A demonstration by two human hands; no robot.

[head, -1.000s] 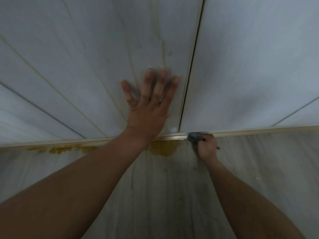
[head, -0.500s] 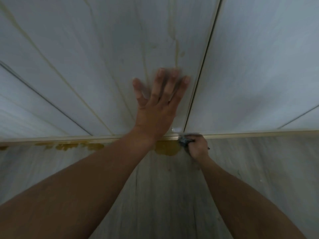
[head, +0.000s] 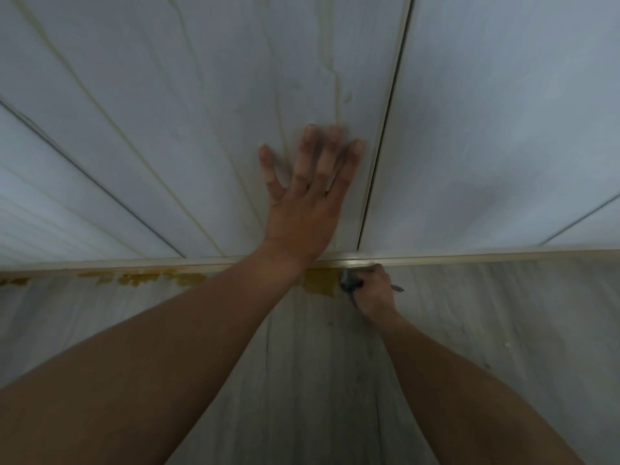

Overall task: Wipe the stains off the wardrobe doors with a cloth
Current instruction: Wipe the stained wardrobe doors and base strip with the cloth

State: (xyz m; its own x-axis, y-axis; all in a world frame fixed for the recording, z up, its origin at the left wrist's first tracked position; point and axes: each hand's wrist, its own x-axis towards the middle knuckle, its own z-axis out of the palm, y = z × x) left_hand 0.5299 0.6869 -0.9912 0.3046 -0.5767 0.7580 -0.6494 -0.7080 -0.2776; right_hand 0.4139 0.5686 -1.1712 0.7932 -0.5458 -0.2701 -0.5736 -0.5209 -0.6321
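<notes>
We press our left hand [head: 302,209] flat, fingers straight, on the smooth pale wardrobe door [head: 167,129] above the cream trim strip [head: 469,258]. Just below the strip, our right hand [head: 372,290] clenches a crumpled grey cloth [head: 348,283] beside a blotchy ochre stain [head: 320,283].

Trim strip [head: 469,257] just above right hand [head: 374,292]

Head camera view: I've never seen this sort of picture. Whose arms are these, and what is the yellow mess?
There is no machine here: one camera worn on a person's head looks at their own two bare arms. The left hand lies flat, fingers straight, on a pale grey wardrobe door. The right hand grips a small dark grey cloth, pressed beside a yellow-brown stain just under the cream trim strip. More yellow patches run along to the left.
</notes>
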